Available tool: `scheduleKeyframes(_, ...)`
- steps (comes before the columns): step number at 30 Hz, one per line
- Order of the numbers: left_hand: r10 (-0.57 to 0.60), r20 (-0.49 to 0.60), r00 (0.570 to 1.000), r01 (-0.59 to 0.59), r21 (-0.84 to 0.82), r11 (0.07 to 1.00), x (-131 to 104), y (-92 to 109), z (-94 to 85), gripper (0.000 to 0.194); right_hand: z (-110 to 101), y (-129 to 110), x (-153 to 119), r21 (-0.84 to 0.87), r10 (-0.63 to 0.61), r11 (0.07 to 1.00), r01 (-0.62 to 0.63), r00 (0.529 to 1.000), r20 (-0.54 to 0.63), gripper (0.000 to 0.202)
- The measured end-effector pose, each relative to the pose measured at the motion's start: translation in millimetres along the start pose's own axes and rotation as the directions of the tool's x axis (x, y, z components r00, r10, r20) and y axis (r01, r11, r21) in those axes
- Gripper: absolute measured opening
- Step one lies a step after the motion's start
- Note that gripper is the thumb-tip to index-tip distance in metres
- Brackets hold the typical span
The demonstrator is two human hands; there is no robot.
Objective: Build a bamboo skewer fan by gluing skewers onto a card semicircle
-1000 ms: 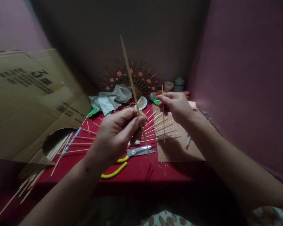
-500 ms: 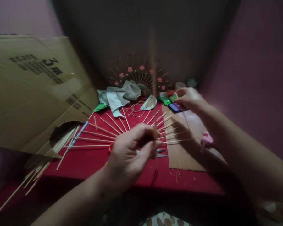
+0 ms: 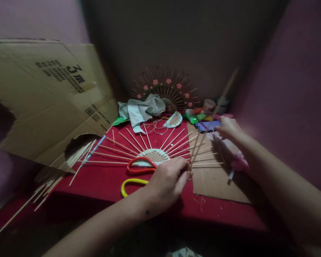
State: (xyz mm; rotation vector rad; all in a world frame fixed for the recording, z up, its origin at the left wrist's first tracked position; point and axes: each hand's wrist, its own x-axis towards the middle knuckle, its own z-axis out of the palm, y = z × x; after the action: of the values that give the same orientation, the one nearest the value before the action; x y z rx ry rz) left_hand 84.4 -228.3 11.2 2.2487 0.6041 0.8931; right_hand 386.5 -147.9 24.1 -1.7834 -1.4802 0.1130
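Observation:
My left hand [image 3: 171, 178], closed in a pinch above the front of the table, holds thin bamboo sticks [image 3: 214, 112], blurred and tilted up to the right. Beneath and behind it lies a half-round base [image 3: 153, 155] with a pale rim and sticks fanning out from it. Scissors with a red and a yellow handle loop [image 3: 141, 165] are partly covered by this hand. My right hand [image 3: 228, 128] reaches to the back right, fingers together at the edge of a phone [image 3: 208, 125]; what they pinch is unclear. Below that wrist lies a pink glue gun [image 3: 239, 161].
A large cardboard box [image 3: 50, 107] stands at left, with loose sticks [image 3: 79, 153] by its cutout. Pale cloth [image 3: 141, 109], a half-round piece [image 3: 173, 119] and a flowered stick fan [image 3: 167, 85] are at the back. Flat cardboard [image 3: 216, 182] covers the right side.
My left hand has shifted right and lower, and its sticks now lean right instead of standing upright. The right hand has moved from the green item to the phone's right edge. The view has shifted.

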Motion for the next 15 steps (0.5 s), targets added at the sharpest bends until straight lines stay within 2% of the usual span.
scheduleKeyframes(2, -0.057, 0.007, 0.998, 0.057, -0.021, 0.998, 4.8, 1.1, -5.4, 0.016, -7.0, -21.5, -12.3, -0.029, 0.053, 0.998, -0.055, 0.997, -0.053, 0.015)
scheduleKeyframes(3, -0.082, 0.013, 0.997, 0.082, -0.038, 0.996, 8.1, 2.3, -7.8, 0.015, -12.0, -35.6, -22.2, 0.029, 0.079, 0.997, -0.078, 0.996, -0.039, 0.011)
scheduleKeyframes(4, -0.102, 0.017, 0.995, 0.103, -0.057, 0.993, 11.7, 3.7, -9.5, 0.015, -17.6, -51.0, -34.0, 0.162, 0.066, 0.984, -0.072, 0.997, 0.044, 0.011)
scheduleKeyframes(5, -0.117, 0.018, 0.993, 0.118, -0.072, 0.99, 15.6, 5.5, -10.6, 0.014, -23.5, -67.0, -47.3, 0.332, 0.024, 0.941, -0.068, 0.99, 0.137, 0.013)
scheduleKeyframes(7, -0.127, 0.019, 0.992, 0.128, -0.088, 0.988, 23.5, 9.3, -10.2, 0.012, -34.6, -97.1, -74.6, 0.59, -0.11, 0.806, -0.04, 0.97, 0.215, 0.015)
scheduleKeyframes(9, -0.103, 0.012, 0.995, 0.103, -0.085, 0.991, 30.8, 12.9, -6.7, 0.011, -42.8, -119.4, -97.8, 0.668, -0.177, 0.744, -0.022, 0.957, 0.229, 0.015)
scheduleKeyframes(12, -0.022, 0.005, 1.0, 0.022, -0.091, 0.996, 38.2, 16.2, 2.2, 0.011, -47.7, -132.2, -117.6, 0.66, -0.229, 0.751, 0.032, 0.95, 0.214, 0.006)
scheduleKeyframes(15, 0.035, 0.017, 0.999, -0.034, -0.053, 0.998, 40.5, 15.8, 12.0, 0.01, -45.8, -126.1, -122.6, 0.629, -0.261, 0.77, 0.107, 0.952, 0.158, 0.012)
